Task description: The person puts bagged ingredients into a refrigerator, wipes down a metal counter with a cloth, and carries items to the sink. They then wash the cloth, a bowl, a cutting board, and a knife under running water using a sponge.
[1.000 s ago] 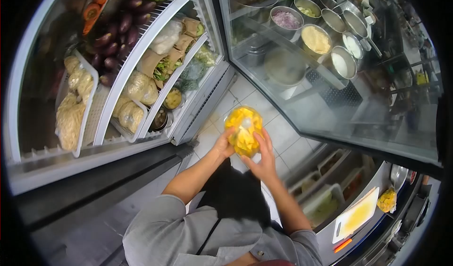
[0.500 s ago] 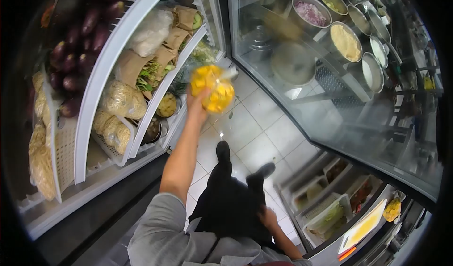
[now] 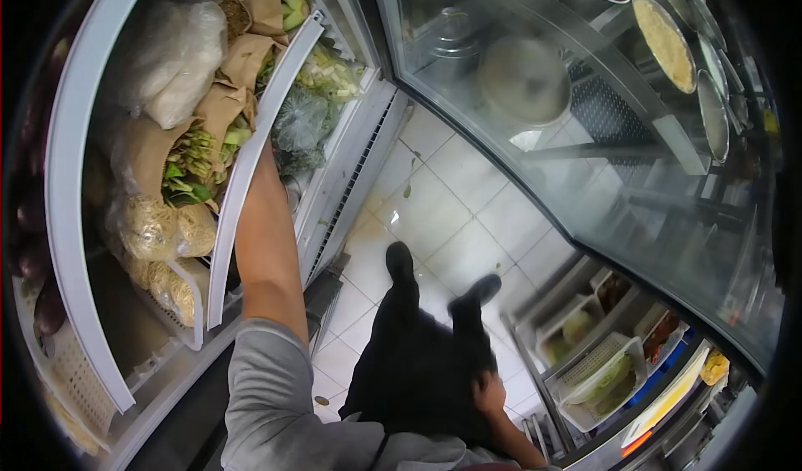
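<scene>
My left forearm reaches into the lower part of the open fridge, under a white-edged shelf [image 3: 266, 129]. That shelf hides my left hand, and the bag of yellow pieces is out of sight. Near the arm lie a clear bag of green produce [image 3: 301, 119] and, on the shelf above, paper-wrapped greens [image 3: 196, 166]. My right hand [image 3: 488, 392] rests by my right thigh against the black trousers [image 3: 418, 375], its fingers curled; whether anything is in them is too small to tell.
The glass door [image 3: 535, 162] stands open at the right. Bagged noodles [image 3: 150, 229] and a white plastic bag [image 3: 180, 62] sit on the fridge shelves. An open drawer with food containers [image 3: 614, 387] is at the lower right. Pale tiles [image 3: 434, 204] cover the floor.
Both hands held the bag of yellow pieces at first, then the left alone carried it toward the fridge. Now that hand is inside, out of sight; the right dropped to my thigh.
</scene>
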A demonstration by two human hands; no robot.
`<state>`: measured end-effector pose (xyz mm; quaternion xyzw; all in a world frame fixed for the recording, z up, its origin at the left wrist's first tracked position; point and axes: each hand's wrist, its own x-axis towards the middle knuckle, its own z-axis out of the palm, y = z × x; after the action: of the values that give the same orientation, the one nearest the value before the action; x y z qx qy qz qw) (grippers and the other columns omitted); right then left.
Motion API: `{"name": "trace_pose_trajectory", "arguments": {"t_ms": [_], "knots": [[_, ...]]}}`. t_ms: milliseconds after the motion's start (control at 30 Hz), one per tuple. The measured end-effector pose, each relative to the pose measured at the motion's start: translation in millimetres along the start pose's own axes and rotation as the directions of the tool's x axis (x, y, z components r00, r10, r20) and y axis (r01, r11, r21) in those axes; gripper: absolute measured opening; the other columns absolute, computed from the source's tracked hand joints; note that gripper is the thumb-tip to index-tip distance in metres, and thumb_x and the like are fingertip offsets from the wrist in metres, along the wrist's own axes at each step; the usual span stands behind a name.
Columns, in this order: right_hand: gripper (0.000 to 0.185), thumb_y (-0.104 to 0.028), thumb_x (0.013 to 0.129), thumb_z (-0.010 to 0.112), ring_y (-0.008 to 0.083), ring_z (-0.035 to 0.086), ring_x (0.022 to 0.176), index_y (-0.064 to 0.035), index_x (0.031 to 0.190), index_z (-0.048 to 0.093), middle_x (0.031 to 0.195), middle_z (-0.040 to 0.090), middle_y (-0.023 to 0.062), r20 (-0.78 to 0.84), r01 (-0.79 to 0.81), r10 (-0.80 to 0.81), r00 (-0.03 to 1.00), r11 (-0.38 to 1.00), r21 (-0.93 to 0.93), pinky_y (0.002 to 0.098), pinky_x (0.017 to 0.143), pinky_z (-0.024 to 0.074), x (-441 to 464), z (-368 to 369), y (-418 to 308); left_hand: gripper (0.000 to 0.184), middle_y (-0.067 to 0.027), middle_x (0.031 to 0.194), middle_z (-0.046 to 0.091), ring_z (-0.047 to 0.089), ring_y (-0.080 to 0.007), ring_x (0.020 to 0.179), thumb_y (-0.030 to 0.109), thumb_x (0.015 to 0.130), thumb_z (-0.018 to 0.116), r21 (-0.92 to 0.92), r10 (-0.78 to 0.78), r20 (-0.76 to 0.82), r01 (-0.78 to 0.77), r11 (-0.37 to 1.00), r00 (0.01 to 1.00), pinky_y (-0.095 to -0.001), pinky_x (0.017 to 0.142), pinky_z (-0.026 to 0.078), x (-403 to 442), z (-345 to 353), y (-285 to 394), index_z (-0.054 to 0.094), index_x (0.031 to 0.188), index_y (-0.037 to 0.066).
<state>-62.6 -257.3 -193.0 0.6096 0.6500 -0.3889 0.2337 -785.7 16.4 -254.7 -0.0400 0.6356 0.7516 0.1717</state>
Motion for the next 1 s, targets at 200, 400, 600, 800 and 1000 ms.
{"name": "trace_pose_trajectory", "arguments": {"t_ms": [200,400,600,800,1000], "knots": [[0.023,-0.025,0.086,0.063,0.0396,0.06,0.094,-0.0085,0.102,0.061,0.098,0.06,0.0194,0.006,-0.009,0.009,1.0,0.998,0.061,0.0493,0.08,0.0487,-1.8,6.6,0.9,0.051,-0.0136,0.128,0.06,0.058,-0.0283,0.115,0.036,0.095,0.057,0.675,0.169,0.029,-0.143,0.723,0.985,-0.0379,0.099,0.044,19.0,4.0,-25.5,0.056,0.128,-0.002],[0.025,-0.022,0.085,0.067,0.0342,0.064,0.084,-0.0076,0.105,0.063,0.091,0.064,0.016,-0.181,0.028,0.011,0.984,0.976,0.215,0.044,0.074,0.0517,-34.5,-4.4,15.0,0.058,-0.0143,0.132,0.058,0.057,-0.0302,0.117,0.042,0.094,0.057,0.771,0.218,0.229,-0.314,0.555,0.949,-0.0392,0.101,0.042,34.8,-8.4,-53.7,0.053,0.132,-0.003],[0.015,-0.009,0.084,0.067,0.0317,0.065,0.073,-0.0031,0.098,0.066,0.082,0.064,0.0154,-0.517,0.183,-0.075,0.852,0.97,0.162,0.0398,0.067,0.0523,-56.0,-136.9,29.5,0.055,-0.026,0.139,0.045,0.035,-0.0363,0.134,0.021,0.086,0.07,0.639,0.713,0.412,-0.738,0.218,0.568,-0.0477,0.111,0.027,-228.1,-11.1,1.4,0.05,0.133,-0.001],[0.022,0.005,0.076,0.06,0.035,0.06,0.076,-0.0029,0.096,0.065,0.082,0.061,0.0162,-0.98,0.11,-0.103,0.171,0.99,-0.085,0.0428,0.066,0.0485,-113.2,-324.7,133.1,0.053,-0.0216,0.126,0.053,0.05,-0.0352,0.12,0.003,0.083,0.057,0.391,0.14,0.848,-0.781,0.487,0.511,-0.0413,0.105,0.038,-469.5,-138.8,-143.5,0.045,0.134,-0.005],[0.086,-0.027,0.071,0.08,0.0473,0.035,0.127,-0.008,0.141,0.034,0.138,0.034,0.0298,-0.805,-0.1,0.562,-0.192,0.804,0.586,0.049,0.108,0.0315,-71.2,-431.1,356.7,0.058,-0.0181,0.103,0.066,0.066,-0.0258,0.085,0.022,0.078,0.074,0.517,-0.798,0.586,-0.695,0.5,-0.139,-0.0376,0.079,0.052,-609.3,-182.3,-134.1,0.056,0.131,0.006]]}}
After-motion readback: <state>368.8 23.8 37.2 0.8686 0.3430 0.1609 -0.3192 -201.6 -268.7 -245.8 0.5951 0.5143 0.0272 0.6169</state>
